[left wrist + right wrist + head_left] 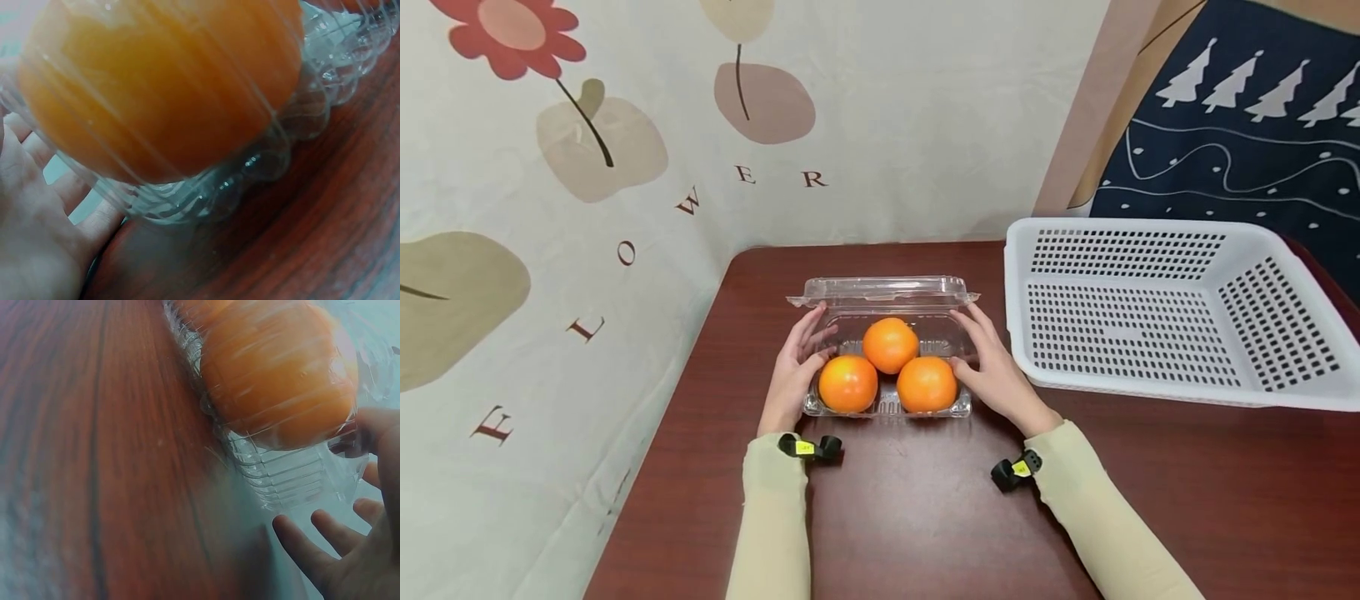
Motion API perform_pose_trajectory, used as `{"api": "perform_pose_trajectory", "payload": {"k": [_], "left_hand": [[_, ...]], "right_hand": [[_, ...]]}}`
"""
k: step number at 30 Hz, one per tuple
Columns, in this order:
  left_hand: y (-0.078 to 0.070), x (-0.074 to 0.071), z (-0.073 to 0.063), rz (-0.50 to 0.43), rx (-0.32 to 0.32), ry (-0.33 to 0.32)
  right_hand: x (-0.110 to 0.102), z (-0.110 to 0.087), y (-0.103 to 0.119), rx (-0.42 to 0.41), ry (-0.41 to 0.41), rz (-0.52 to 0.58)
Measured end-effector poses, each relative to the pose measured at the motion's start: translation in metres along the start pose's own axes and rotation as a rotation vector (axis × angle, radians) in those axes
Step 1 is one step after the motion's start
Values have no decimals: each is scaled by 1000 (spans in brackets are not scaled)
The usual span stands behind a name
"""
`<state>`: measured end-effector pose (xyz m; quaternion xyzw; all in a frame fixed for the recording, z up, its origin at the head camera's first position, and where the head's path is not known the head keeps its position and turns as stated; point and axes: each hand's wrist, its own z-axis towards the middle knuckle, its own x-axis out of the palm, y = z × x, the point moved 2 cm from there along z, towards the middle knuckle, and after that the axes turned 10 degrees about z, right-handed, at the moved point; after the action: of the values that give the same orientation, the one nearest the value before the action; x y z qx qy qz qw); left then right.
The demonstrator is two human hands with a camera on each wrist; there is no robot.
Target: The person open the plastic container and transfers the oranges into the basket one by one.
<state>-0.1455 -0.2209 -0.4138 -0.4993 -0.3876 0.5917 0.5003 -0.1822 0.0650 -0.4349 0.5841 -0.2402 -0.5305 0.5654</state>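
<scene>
A clear plastic clamshell box (887,410) stands on the table with its lid (887,292) raised along the far side. Three oranges sit inside: a left orange (847,384), a right orange (927,385) and a back orange (891,345). My left hand (793,367) is at the box's left side, thumb by the rim near the left orange, extended fingers along the outer wall. At the opposite side is my right hand (996,375), its thumb close to the right orange. In the right wrist view the right-hand fingers (303,547) are spread and fairly straight beside the box.
A white perforated plastic basket (1123,379) stands to the right on the dark reddish-brown table (895,517). Behind the table hangs a printed cloth (910,167), with a dark blue tree-patterned fabric (1240,150) at the far right.
</scene>
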Motion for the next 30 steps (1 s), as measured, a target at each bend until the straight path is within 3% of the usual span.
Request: {"api": "perform_pose_trajectory", "payload": {"k": [23,30], "left_hand": [[-5,-1,0,69,-50,11],[-5,0,-2,86,-58,15]], "right_hand": [[1,6,15,-18,-7,-257],[1,5,16,-7,-22,-292]]}}
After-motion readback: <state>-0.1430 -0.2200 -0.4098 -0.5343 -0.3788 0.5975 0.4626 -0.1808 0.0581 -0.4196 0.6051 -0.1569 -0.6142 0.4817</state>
